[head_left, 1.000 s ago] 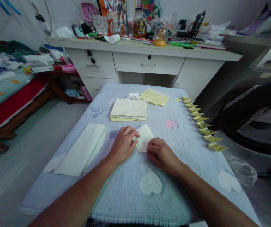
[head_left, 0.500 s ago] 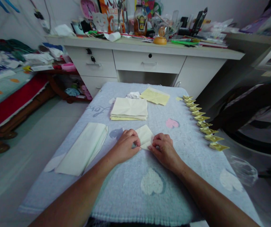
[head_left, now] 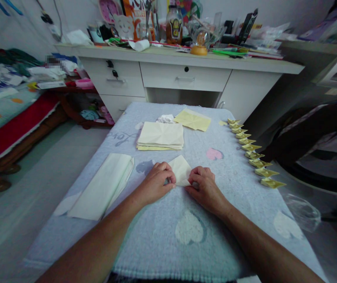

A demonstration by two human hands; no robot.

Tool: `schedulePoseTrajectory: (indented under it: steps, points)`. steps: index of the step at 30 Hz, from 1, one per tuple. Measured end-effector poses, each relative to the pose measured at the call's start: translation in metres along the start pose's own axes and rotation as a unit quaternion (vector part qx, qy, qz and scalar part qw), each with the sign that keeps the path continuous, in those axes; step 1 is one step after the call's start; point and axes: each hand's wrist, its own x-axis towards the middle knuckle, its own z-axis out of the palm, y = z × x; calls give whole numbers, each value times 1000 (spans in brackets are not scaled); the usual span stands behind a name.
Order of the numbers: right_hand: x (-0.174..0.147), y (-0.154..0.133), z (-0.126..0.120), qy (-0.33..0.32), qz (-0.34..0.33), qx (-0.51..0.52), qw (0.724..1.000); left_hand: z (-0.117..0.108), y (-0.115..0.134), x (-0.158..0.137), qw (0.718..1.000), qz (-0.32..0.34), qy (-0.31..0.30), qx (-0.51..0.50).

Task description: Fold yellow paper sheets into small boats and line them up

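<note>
A small pale-yellow sheet of folded paper lies on the cloth-covered table, between my two hands. My left hand pinches its lower left edge with thumb and fingers. On the other side, my right hand is closed on its lower right corner. The fingers hide both lower corners. Beyond the hands rests a stack of creased cream paper. A long folded bundle of pale paper lies to the left of my left hand.
Several small folded yellow paper pieces stand in a row along the table's right edge. Yellow sheets and a crumpled white tissue lie at the back. Behind is a cluttered white desk; a bed is at left.
The lower edge of the paper has shifted slightly under my fingers, and its lower right corner looks a little more folded. Both hands stay in nearly the same place.
</note>
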Motion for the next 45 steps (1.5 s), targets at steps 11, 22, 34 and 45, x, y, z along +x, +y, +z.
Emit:
schedulePoseTrajectory:
  steps: [11, 22, 34, 45]
  points:
    - [-1, 9, -11, 127, -26, 184, 974, -10, 13, 1, 989, 46, 113, -86]
    - [6, 5, -11, 16, 47, 496, 867, -1, 14, 3, 865, -102, 158, -466]
    - [7, 7, -7, 3, 98, 585, 805, 2, 20, 1, 905, -84, 109, -403]
    - [8, 8, -3, 18, 80, 575, 814, 3, 15, 5, 876, -111, 102, -459]
